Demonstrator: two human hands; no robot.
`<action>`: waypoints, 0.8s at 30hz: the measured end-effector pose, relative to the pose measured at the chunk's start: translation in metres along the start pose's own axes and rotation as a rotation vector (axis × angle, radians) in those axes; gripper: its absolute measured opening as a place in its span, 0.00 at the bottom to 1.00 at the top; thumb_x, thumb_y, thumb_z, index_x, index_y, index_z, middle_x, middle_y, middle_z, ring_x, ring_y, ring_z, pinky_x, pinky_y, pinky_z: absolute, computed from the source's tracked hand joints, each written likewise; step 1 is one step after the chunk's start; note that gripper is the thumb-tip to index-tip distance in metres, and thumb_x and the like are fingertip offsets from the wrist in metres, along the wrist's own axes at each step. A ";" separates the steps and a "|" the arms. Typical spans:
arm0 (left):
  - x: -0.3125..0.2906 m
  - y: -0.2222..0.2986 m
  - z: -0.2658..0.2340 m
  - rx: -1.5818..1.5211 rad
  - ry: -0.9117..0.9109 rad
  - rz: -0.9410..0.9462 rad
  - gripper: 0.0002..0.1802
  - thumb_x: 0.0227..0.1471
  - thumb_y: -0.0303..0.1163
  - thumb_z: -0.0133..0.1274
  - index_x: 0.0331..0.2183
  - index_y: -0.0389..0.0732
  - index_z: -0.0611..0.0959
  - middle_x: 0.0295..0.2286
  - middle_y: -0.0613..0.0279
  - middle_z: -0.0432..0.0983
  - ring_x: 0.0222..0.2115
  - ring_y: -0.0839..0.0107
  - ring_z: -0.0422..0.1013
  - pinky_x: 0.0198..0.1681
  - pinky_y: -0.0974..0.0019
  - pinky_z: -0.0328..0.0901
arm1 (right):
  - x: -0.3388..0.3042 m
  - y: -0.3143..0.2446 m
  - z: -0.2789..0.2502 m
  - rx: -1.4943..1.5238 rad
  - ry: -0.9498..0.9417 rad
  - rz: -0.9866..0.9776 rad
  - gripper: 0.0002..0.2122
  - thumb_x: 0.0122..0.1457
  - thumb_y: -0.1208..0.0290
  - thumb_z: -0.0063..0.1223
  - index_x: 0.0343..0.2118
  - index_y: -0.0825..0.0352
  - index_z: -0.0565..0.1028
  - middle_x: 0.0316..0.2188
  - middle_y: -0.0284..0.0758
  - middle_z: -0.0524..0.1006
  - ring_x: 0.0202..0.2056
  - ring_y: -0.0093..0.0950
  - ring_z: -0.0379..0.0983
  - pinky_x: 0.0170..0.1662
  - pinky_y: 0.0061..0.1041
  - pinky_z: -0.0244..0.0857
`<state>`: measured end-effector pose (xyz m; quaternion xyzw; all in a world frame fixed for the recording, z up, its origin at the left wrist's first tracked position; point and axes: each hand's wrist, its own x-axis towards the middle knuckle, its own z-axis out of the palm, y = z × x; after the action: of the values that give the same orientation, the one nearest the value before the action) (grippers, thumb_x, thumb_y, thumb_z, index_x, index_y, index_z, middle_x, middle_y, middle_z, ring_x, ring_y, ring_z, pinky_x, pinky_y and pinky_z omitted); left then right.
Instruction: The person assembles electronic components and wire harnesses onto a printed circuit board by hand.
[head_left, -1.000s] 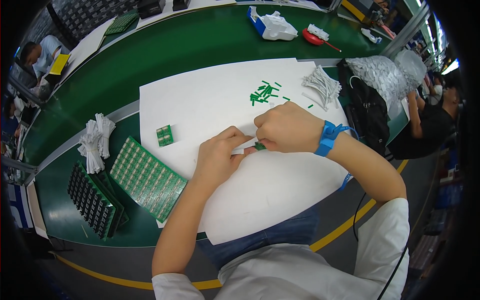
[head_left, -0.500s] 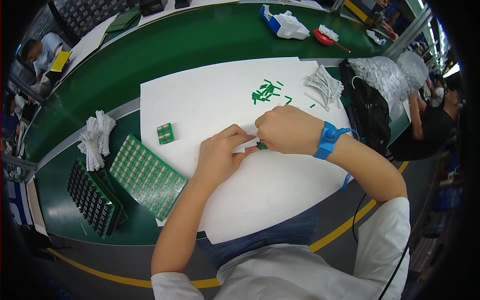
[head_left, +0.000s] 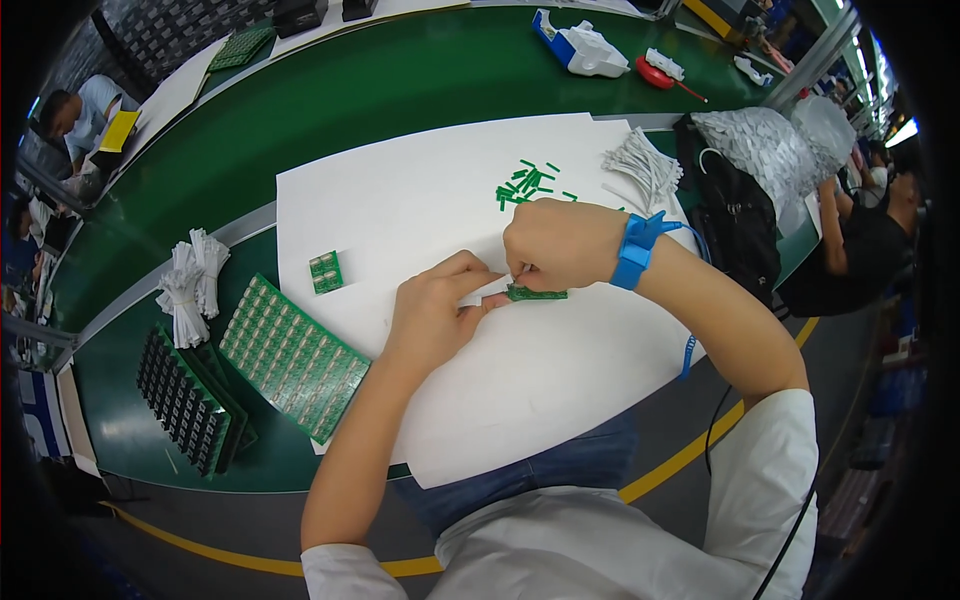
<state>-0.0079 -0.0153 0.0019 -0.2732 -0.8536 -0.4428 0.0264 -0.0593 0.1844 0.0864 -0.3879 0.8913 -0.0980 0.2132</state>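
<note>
A narrow green circuit board (head_left: 540, 295) is held low over the white paper (head_left: 520, 400) in front of me. My left hand (head_left: 437, 305) pinches its left end between thumb and forefinger. My right hand (head_left: 562, 242), a blue strap (head_left: 632, 255) around its wrist, bends over the same end with fingertips pressed together. Whatever is in those fingertips is hidden by the hand. Past my right hand lie several small green strips (head_left: 527, 183), loosely scattered. A small block of green boards (head_left: 325, 272) rests on the paper left of my hands.
Left of the paper are a large green board panel (head_left: 295, 355), stacked panels with black parts (head_left: 185, 400) and white lead bundles (head_left: 185, 295). More white leads (head_left: 645, 168) lie far right, near a black bag (head_left: 740, 210). A red round object (head_left: 655, 72) sits on the back bench.
My right hand has shifted slightly left and turned, bringing more of the green board into sight. A white piece that showed between my hands is now mostly hidden. My left hand stays nearly in place.
</note>
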 end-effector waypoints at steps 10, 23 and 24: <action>0.002 -0.003 0.000 0.003 -0.010 0.008 0.11 0.46 0.32 0.68 0.34 0.40 0.88 0.32 0.64 0.80 0.26 0.62 0.76 0.30 0.62 0.70 | -0.001 -0.006 -0.005 -0.103 0.021 -0.021 0.04 0.47 0.77 0.61 0.25 0.69 0.84 0.21 0.44 0.79 0.26 0.42 0.78 0.31 0.36 0.72; 0.000 -0.001 -0.001 0.012 -0.025 -0.008 0.10 0.45 0.28 0.67 0.34 0.40 0.87 0.32 0.65 0.80 0.26 0.62 0.77 0.29 0.63 0.71 | -0.003 -0.036 0.008 -0.411 0.028 0.057 0.07 0.42 0.75 0.67 0.27 0.67 0.83 0.27 0.41 0.80 0.30 0.39 0.81 0.31 0.34 0.73; 0.000 0.000 -0.001 0.008 -0.024 -0.009 0.10 0.45 0.28 0.67 0.34 0.41 0.87 0.32 0.65 0.80 0.26 0.62 0.77 0.29 0.63 0.71 | -0.002 -0.035 0.009 -0.407 0.029 0.067 0.07 0.43 0.75 0.67 0.27 0.66 0.83 0.27 0.41 0.80 0.30 0.38 0.81 0.31 0.34 0.73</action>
<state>-0.0087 -0.0161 0.0023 -0.2747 -0.8567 -0.4364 0.0153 -0.0312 0.1623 0.0911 -0.3917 0.9081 0.0857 0.1205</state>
